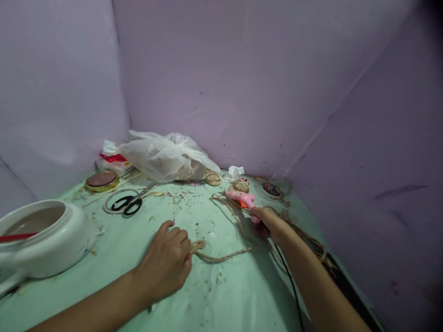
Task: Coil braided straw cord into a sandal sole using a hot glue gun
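Observation:
My right hand (272, 223) is closed round the handle of a pink glue gun (245, 199), whose nozzle points to the left. A black cable (289, 274) runs from under this hand toward the near edge of the view. Low over the table, my left hand (171, 256) has its fingers curled round the folded end of a braided jute cord (221, 259); the part inside the palm is hidden. From there the cord trails right, then bends back up toward the glue gun. An orange piece (238, 203) shows just beneath the gun.
Black-handled scissors (128, 205) lie by a pale ring (108, 203) on the green tabletop (221, 304). A white pot (69, 244) stands at left, with a round tin (101, 180) behind. A plastic bag (166, 157), coiled jute rounds (212, 178) and crumpled tissue (234, 173) line the wall.

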A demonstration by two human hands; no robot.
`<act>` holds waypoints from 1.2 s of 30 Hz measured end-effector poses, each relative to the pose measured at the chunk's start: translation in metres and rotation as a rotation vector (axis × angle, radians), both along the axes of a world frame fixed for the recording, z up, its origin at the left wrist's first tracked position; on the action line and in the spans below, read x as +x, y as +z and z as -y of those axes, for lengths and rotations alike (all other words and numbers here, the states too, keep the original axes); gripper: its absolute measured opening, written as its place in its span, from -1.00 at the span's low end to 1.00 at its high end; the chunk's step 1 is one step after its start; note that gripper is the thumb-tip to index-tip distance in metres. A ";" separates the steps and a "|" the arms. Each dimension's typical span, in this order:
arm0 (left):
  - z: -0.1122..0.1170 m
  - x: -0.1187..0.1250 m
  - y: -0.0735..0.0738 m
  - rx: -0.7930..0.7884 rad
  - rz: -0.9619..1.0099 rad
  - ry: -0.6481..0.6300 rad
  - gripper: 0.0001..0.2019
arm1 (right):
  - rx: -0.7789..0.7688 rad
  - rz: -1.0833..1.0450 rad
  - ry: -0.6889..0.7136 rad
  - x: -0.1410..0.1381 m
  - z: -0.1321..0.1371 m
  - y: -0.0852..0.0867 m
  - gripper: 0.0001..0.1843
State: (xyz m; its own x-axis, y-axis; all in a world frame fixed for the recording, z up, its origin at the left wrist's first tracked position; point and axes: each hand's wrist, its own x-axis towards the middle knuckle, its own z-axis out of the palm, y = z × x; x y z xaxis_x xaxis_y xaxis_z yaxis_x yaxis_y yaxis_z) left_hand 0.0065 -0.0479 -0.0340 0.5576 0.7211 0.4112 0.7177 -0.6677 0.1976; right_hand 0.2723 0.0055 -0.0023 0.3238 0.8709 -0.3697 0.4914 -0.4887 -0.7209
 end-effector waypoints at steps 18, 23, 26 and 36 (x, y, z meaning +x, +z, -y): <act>-0.003 -0.002 -0.003 0.059 0.102 -0.006 -0.87 | 0.326 -0.458 0.184 -0.019 0.114 -0.016 -0.56; -0.003 -0.003 -0.001 0.135 0.150 -0.044 -0.91 | 0.255 -0.322 0.139 -0.010 0.117 -0.022 -0.59; -0.003 -0.003 0.001 0.156 0.165 -0.060 -0.93 | 0.269 -0.265 0.165 -0.007 0.120 -0.026 -0.62; -0.004 -0.002 -0.001 0.122 0.154 -0.052 -0.90 | 0.252 -0.363 0.151 -0.019 0.118 -0.029 -0.63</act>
State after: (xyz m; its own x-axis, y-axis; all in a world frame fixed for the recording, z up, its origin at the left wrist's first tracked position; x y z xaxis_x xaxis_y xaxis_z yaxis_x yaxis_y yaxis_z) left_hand 0.0043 -0.0443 -0.0353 0.5166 0.6328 0.5768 0.6493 -0.7286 0.2180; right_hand 0.2535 -0.1121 -0.0313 0.0754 0.9755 -0.2068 0.2374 -0.2190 -0.9464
